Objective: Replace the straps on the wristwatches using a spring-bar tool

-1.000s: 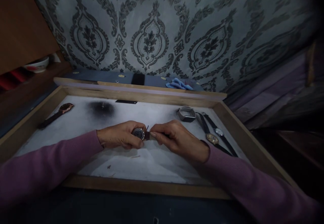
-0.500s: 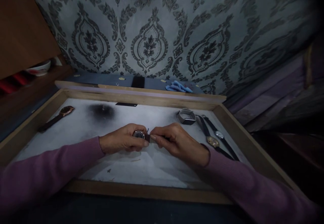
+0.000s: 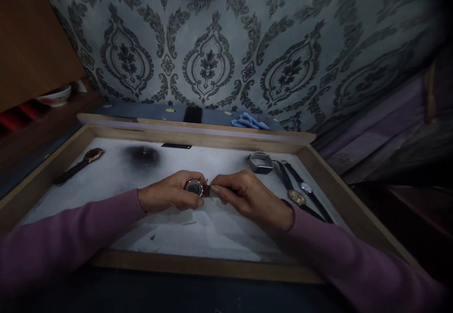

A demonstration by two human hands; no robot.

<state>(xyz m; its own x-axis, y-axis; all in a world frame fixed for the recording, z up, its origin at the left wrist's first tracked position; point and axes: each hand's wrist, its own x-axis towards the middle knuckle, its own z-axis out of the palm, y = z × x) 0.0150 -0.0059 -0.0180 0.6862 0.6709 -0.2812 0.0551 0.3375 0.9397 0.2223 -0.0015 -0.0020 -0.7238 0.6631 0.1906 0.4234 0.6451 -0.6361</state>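
A left hand [image 3: 172, 191], fingers wrapped, clasps a watch [image 3: 194, 189] over a wood-framed tray [image 3: 198, 262]; the right hand [image 3: 244, 195] pinches what appears to be its brown strap [image 3: 207, 190], partly finger-hidden. 2 dark-strapped watches [image 3: 297, 197] and a grey-banded watch [image 3: 264, 170] lie right, 1 rose-toned watch [image 3: 94, 154] far left.

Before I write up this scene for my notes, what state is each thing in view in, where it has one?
Held watch: in hand, strap partly hidden
Left hand: closed on the held watch
Right hand: fingertips pinched together at its strap
Brown watch: lying, strap stretched out
Grey watch: band looped
Gold watch: face up, strap spread
Pale-faced watch: face up, strap spread
Blue cloth: crumpled
Bowl: upright
Wooden tray: open
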